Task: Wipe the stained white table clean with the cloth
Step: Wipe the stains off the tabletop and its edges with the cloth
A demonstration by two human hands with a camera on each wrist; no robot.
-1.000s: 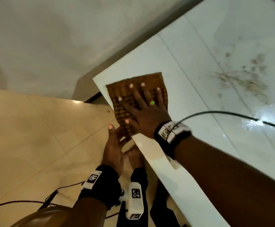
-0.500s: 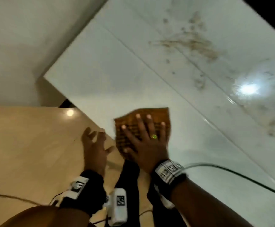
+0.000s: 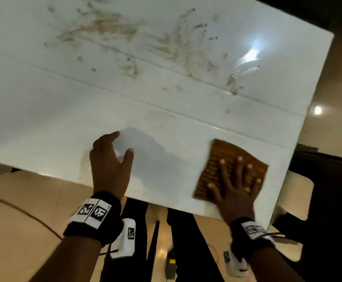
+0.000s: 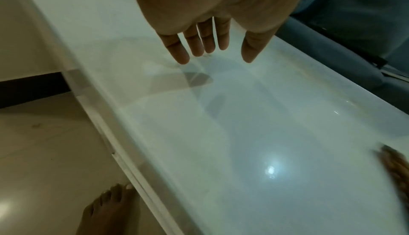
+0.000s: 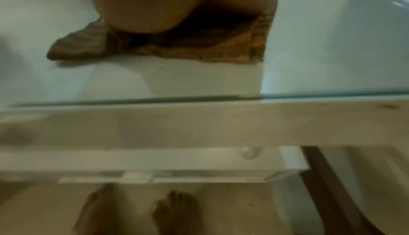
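1. Right hand (image 3: pixel 234 188) flat, fingers spread, pressing brown cloth (image 3: pixel 227 159) near worktop (image 3: pixel 44 129) front-right corner; left hand (image 3: pixel 109 159) loose, holding nothing.
2. Push outward into brown stains (image 3: pixel 176 47), pressing evenly.

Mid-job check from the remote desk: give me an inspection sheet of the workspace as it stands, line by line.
Surface: white table, glossy, brown stains smeared across the far part; the near strip looks clean.
Job's things: brown cloth lies flat near the table's front right corner.
Clutter: nothing seen on the tabletop.
Hands: right hand presses the cloth with spread, straight fingers; left hand is over the near edge, fingers relaxed, holding nothing; contact with the table cannot be told.
Cables: a thin cable crosses the floor at left; an orange one shows below the right wrist.
Surroundings: beige tiled floor; bare feet below the table edge; dark furniture at right.
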